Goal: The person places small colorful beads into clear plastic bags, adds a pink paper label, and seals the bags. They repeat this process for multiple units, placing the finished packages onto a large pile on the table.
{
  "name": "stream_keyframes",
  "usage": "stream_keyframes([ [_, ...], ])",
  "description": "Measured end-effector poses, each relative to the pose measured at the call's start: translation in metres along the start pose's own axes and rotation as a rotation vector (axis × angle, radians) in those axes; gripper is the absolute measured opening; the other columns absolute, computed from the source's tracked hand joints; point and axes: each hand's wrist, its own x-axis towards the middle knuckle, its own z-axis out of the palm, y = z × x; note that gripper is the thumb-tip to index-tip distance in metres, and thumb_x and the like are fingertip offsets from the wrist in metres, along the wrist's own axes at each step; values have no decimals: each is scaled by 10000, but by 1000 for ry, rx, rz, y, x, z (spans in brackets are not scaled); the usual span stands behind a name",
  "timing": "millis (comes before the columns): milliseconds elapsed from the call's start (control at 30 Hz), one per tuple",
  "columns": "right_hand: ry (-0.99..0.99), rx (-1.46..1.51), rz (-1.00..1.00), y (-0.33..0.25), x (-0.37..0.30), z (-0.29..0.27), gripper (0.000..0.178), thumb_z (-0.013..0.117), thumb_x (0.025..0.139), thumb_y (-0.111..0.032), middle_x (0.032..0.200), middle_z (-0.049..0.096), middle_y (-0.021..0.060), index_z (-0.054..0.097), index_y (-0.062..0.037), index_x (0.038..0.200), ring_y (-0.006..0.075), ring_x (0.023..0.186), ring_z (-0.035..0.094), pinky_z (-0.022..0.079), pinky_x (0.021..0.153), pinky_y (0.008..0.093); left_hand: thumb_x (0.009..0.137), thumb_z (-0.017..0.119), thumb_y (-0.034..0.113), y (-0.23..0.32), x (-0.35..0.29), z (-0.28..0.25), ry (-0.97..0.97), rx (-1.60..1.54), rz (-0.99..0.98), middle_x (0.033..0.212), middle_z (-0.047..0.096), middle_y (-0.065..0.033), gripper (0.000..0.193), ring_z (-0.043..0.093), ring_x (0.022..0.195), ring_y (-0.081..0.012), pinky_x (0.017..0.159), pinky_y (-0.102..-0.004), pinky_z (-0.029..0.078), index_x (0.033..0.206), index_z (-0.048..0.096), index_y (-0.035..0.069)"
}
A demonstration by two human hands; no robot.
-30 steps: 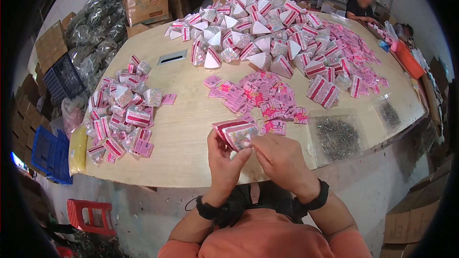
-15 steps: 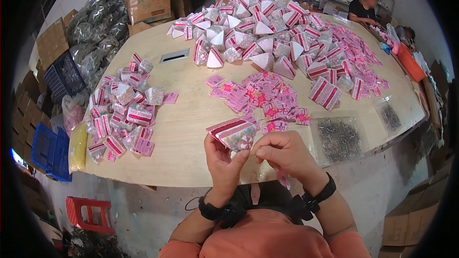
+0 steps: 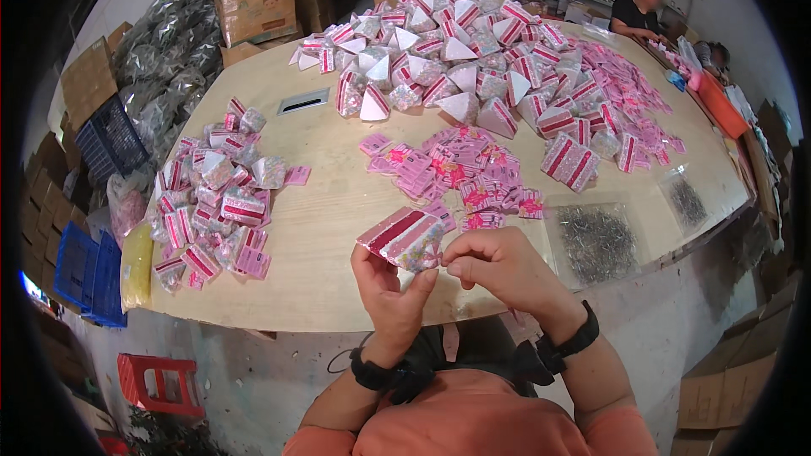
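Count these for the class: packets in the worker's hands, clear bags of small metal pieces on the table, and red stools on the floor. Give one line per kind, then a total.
packet, held between left hand and right hand: 1
clear bags of metal pieces: 2
red stool: 1
Total: 4
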Motion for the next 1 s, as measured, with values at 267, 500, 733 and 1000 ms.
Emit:
stream_keyframes([
  [267, 33, 95, -26, 7, 4, 6, 96, 545, 780, -58, 595, 527, 11, 596, 20, 759, 61, 536, 477, 381, 488, 218, 670, 742, 89, 2, 0, -3, 15, 17, 5, 1192, 398, -127, 741, 417, 1115, -215, 954, -353, 334, 1233, 269, 4],
  [500, 44, 153, -7, 6, 3, 6, 100, 538, 773, -52, 593, 525, 11, 596, 22, 741, 56, 527, 478, 371, 470, 214, 672, 754, 139, 3, 0, -3, 10, 22, 7, 1195, 397, -127, 752, 416, 1114, -215, 956, -354, 331, 1231, 269, 5],
  [733, 75, 135, -9, 7, 2, 7, 103, 539, 767, -61, 574, 516, 2, 598, 16, 731, 53, 501, 470, 358, 447, 216, 671, 761, 162, 4, -1, 0, 1, 54, 29, 1208, 386, -134, 773, 413, 1126, -226, 965, -357, 327, 1239, 259, 9],
  [1000, 107, -3, 11, 7, 0, 7, 85, 543, 768, -45, 620, 543, -7, 606, 10, 750, 46, 534, 472, 376, 486, 205, 672, 742, 122, 6, 0, -1, -43, 169, 115, 1225, 376, -144, 749, 418, 1124, -234, 957, -363, 341, 1240, 267, 7],
])
